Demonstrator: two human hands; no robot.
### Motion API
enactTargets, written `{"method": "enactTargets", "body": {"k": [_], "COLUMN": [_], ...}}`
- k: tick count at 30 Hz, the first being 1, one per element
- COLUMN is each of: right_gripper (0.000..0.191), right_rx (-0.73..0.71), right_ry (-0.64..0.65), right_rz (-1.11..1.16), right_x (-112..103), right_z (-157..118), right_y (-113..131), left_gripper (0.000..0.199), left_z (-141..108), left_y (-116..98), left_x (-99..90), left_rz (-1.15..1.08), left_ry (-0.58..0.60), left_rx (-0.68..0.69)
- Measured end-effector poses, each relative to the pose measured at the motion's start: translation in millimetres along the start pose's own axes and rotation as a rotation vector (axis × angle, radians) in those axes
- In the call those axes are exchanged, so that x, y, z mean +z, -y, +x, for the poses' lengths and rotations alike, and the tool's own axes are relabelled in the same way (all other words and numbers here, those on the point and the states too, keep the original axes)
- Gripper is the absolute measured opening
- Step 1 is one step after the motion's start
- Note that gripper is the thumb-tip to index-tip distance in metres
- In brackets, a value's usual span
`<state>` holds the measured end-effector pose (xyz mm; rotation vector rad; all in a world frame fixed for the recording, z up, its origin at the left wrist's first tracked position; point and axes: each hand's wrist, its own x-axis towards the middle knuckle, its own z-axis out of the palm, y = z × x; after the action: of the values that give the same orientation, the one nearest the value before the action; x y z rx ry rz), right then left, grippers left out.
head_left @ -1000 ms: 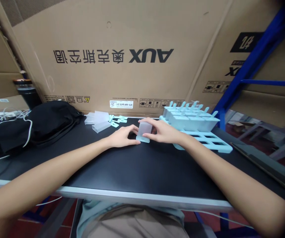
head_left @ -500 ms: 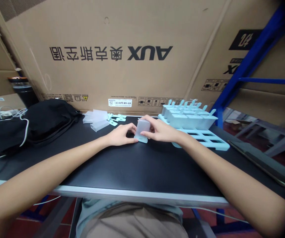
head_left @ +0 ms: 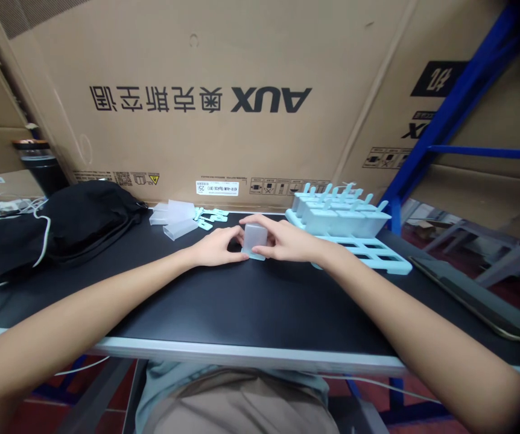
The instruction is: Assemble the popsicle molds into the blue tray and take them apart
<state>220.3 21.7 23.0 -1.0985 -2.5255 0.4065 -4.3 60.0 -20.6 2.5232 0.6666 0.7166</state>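
Over the middle of the black table, my right hand [head_left: 289,240] grips a translucent popsicle mold [head_left: 255,234] that stands upside down. At its lower end shows a light blue popsicle stick lid [head_left: 257,257]. My left hand [head_left: 217,246] is closed in a pinch at the lid's left edge, its far fingers partly hidden behind the mold. Beyond my left hand lie several loose translucent molds [head_left: 180,226] and light blue stick lids [head_left: 204,225]. To the right of my right hand, a light blue rack [head_left: 393,266] bears rows of molds [head_left: 355,223] with sticks pointing up.
A black bag [head_left: 88,211] and white cables [head_left: 40,235] lie at the left, with a dark bottle [head_left: 43,169] behind. Large cardboard boxes [head_left: 196,144] wall off the back. A dark flat tablet-like thing [head_left: 472,295] lies at the right edge, near a blue metal frame [head_left: 441,120].
My right hand has tipped the mold more upright and lowered it onto the lid. The left hand stays at the lid. The whole view has shifted slightly.
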Motion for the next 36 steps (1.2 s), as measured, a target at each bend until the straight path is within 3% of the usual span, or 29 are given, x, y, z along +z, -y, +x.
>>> {"method": "enactTargets", "body": {"k": [3, 7, 11, 13, 16, 25, 29, 33, 36], "right_gripper": [0.062, 0.063, 0.064, 0.064, 0.064, 0.066, 0.064, 0.064, 0.064], "right_rx": [0.042, 0.064, 0.121, 0.132, 0.136, 0.063, 0.062, 0.055, 0.08], "right_ry": [-0.003, -0.023, -0.081, -0.104, -0.119, -0.13, -0.122, -0.126, -0.141], "right_rz": [0.008, -0.006, -0.005, 0.01, 0.028, 0.042, 0.041, -0.031, -0.133], "right_x": [2, 4, 5, 5, 6, 7, 6, 4, 3], "right_z": [0, 3, 5, 5, 4, 2, 1, 0, -1], "right_y": [2, 0, -6, -9, -12, -15, -16, -15, -14], "left_gripper": [0.034, 0.041, 0.041, 0.042, 0.038, 0.023, 0.025, 0.035, 0.039], "left_z": [-1, -7, -13, -14, -13, -9, -9, -10, -12], "left_y": [-2, 1, 20, 30, 37, 14, 6, 12, 14], "left_x": [-4.9, -19.0, -31.1, -33.9, -35.1, -28.9, -26.2, -26.4, -27.8], "left_rz": [0.096, 0.406, 0.698, 0.748, 0.718, 0.287, 0.162, 0.282, 0.349], "left_ry": [0.048, 0.082, -0.011, -0.004, 0.055, 0.095, 0.087, 0.082, 0.146], "left_rx": [0.027, 0.082, -0.095, -0.203, -0.205, 0.216, 0.207, 0.204, 0.111]}}
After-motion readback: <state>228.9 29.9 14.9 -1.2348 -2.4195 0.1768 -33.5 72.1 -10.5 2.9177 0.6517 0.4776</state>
